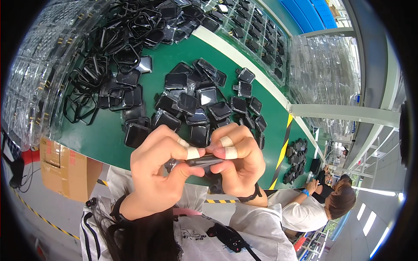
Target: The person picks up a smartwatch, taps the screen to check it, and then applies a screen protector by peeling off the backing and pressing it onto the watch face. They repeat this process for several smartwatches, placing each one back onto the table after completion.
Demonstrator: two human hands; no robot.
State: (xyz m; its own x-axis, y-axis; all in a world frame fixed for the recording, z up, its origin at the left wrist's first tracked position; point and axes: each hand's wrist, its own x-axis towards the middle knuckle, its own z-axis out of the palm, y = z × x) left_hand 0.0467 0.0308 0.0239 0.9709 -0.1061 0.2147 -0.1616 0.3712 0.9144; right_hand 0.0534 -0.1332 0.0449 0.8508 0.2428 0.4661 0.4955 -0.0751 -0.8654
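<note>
My left hand (159, 167) and my right hand (239, 158) meet above the near edge of the green table. Between their thumbs and fingertips they pinch a flat, dark, thin-edged piece (203, 161), seen edge-on; its faces are mostly hidden. Bands of white tape wrap several of my fingers. Just beyond my hands lies a loose heap of square black devices with glossy screens (187, 103), some in clear film. Farther left, black open frames (80, 106) are piled up with more of these devices.
Stacked clear plastic trays stand at the left (39, 74) and far right (324, 61). One clear compartment tray (257, 37) holds dark parts. A cardboard box (65, 169) sits below the table's left edge. At the right, a co-worker (305, 211) sits beyond black-and-yellow tape (283, 150).
</note>
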